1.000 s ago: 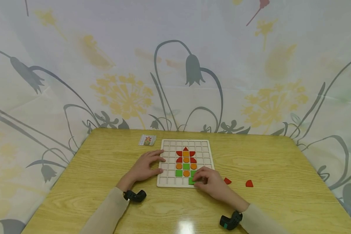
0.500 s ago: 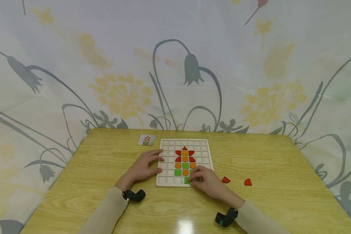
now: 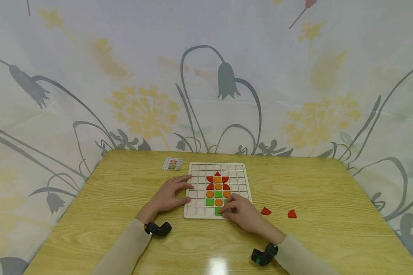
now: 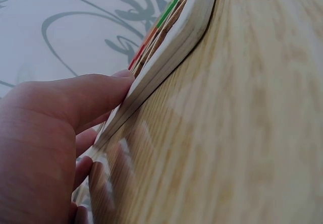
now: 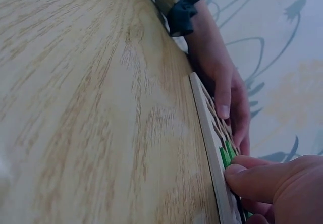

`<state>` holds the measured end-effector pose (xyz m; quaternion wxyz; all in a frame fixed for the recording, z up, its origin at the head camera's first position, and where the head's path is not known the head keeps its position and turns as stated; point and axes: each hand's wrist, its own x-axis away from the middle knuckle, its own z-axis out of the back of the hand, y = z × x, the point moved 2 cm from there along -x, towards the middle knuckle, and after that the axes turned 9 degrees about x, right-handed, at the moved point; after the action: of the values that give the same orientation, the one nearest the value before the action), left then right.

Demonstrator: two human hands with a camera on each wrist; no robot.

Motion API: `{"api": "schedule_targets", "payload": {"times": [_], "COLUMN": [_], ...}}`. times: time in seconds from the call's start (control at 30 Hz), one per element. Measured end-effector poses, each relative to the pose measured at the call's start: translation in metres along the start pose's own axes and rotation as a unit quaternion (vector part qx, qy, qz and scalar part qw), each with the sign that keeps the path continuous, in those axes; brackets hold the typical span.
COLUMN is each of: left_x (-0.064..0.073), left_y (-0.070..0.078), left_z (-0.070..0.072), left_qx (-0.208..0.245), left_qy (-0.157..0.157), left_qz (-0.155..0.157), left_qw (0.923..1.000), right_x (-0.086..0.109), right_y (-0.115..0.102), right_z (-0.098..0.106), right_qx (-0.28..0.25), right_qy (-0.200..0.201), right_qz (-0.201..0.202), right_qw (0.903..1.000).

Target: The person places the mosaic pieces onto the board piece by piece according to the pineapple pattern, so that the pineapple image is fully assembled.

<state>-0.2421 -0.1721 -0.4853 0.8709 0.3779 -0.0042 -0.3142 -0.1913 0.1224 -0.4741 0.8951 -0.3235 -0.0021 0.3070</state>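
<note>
My left hand (image 3: 168,195) rests with spread fingers on the left edge of the wooden grid board (image 3: 195,171); in the left wrist view its thumb (image 4: 108,88) touches the rim. My right hand (image 3: 245,213) pinches a green square tile (image 3: 217,211) at a cell in the board's front row. Thumb and fingertips hide part of that tile in the right wrist view. Behind it on the board lie red, orange and green tiles in a flower-like pattern, among them an orange circle (image 3: 218,203) and a red triangle (image 3: 217,174). One green tile is partly covered by my right fingers.
Two loose red quarter-round tiles, a nearer one (image 3: 265,211) and a farther one (image 3: 292,214), lie on the table (image 3: 316,183) to the right of the board. A small picture card (image 3: 173,164) lies behind the left hand. A patterned cloth backdrop (image 3: 206,95) rises behind the table.
My right hand has moved left along the board's front row with the green square tile, mostly in the first half second. My left hand has stayed at the board's edge.
</note>
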Motion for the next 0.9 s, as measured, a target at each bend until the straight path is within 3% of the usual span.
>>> {"api": "schedule_targets", "payload": {"times": [0.3, 0.6, 0.9], "left_x": [0.0, 0.0, 0.0], "left_y": [0.002, 0.001, 0.001], "left_z": [0.001, 0.0, 0.0], "left_qx": [0.001, -0.005, -0.005], "left_qy": [-0.005, -0.004, -0.002], "left_qz": [0.003, 0.005, 0.003], "left_qw": [1.0, 1.0, 1.0], "right_x": [0.005, 0.026, 0.048], "right_y": [0.008, 0.038, 0.065], "right_z": [0.022, 0.056, 0.08], "right_qx": [-0.045, -0.01, 0.0], "right_qy": [0.029, 0.061, 0.055], "right_qz": [-0.022, -0.06, -0.077], "right_qw": [0.9983, 0.9963, 0.9955]}}
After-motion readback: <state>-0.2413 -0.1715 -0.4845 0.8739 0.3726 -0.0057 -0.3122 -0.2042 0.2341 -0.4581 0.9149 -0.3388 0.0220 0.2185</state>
